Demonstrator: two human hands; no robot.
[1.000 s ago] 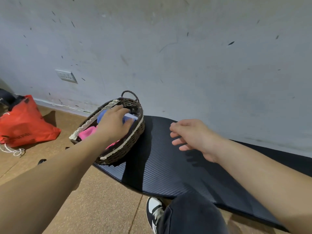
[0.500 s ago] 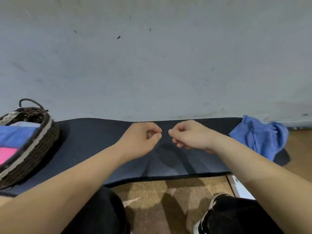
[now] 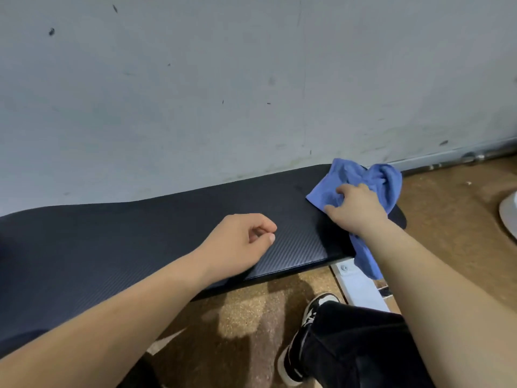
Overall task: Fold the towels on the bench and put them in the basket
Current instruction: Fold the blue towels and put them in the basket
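One blue towel (image 3: 353,177), overhanging bench (image 3: 134,236) edge (right hand (image 3: 355,212) gripping it)

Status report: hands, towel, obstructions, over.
Right hand grips crumpled blue cloth towel. Left hand curled, empty, above black padded bench. Nothing in the way; basket out of view.
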